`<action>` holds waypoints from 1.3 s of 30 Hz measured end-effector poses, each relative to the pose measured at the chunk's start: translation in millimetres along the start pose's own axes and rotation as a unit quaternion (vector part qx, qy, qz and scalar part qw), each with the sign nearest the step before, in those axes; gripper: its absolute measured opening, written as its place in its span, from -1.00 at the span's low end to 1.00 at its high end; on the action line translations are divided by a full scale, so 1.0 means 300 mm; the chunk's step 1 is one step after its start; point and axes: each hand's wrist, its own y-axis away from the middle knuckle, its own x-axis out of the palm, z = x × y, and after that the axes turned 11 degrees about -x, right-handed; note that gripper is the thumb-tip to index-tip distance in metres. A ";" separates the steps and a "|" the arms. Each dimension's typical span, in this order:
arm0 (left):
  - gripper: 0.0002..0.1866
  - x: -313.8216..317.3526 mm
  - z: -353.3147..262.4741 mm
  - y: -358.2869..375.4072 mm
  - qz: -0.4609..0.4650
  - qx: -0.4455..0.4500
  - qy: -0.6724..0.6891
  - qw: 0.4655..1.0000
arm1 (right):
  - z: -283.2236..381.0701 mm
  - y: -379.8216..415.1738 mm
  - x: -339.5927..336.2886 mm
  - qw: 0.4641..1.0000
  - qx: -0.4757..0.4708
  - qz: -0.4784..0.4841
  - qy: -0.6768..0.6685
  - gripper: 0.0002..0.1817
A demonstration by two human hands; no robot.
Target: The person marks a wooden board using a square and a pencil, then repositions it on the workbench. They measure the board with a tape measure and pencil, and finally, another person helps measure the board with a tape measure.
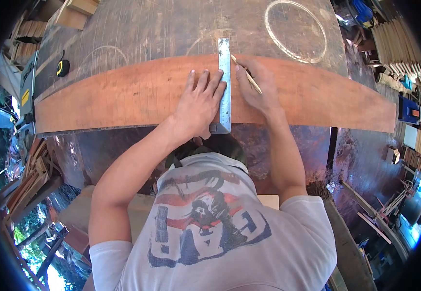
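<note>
A long curved reddish wooden board (123,97) lies across a dark worn workbench (162,29). A metal square ruler (224,82) stands across the board. My left hand (198,104) presses flat on the board and against the ruler's left edge, fingers spread. My right hand (256,85) rests on the board just right of the ruler and grips a pencil (247,75) whose tip touches the ruler's edge near the board's far side.
A yellow-and-black tape measure (62,68) lies at the bench's far left. A chalk circle (295,30) is drawn on the benchtop. Wood blocks (77,12) sit at the far left corner. Stacked wood slats (397,46) stand at right, scrap timber (31,179) at left.
</note>
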 end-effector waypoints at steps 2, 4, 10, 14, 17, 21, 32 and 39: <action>0.43 0.024 0.004 0.001 -0.017 0.003 0.001 1.000 | 0.056 0.026 -0.045 0.999 -0.015 0.051 0.010 -0.84; 0.42 0.028 0.003 0.002 -0.020 0.006 0.002 1.000 | 0.148 0.117 -0.123 0.989 -0.036 0.142 0.017 -0.83; 0.37 0.021 0.002 -0.002 -0.024 0.020 0.033 0.999 | 0.252 0.436 -0.168 0.938 0.126 0.296 -0.128 -0.71; 0.27 0.038 0.012 0.016 -0.056 0.023 0.047 0.997 | 0.246 0.427 -0.019 0.824 0.444 0.069 -0.346 -0.64; 0.22 0.056 0.020 0.043 -0.073 0.021 0.085 0.993 | 0.263 0.452 0.124 0.775 0.443 -0.025 -0.450 -0.67; 0.15 0.103 0.077 0.169 -0.112 0.039 0.158 0.980 | 0.329 0.485 0.191 0.810 0.423 -0.054 -0.403 -0.68; 0.15 0.279 0.764 0.524 -0.036 0.006 0.194 0.980 | 0.683 0.323 0.818 0.800 0.411 0.021 -0.437 -0.68; 0.19 0.254 0.816 0.427 -0.029 0.061 0.148 0.987 | 0.688 0.303 0.904 0.734 0.436 -0.105 -0.511 -0.62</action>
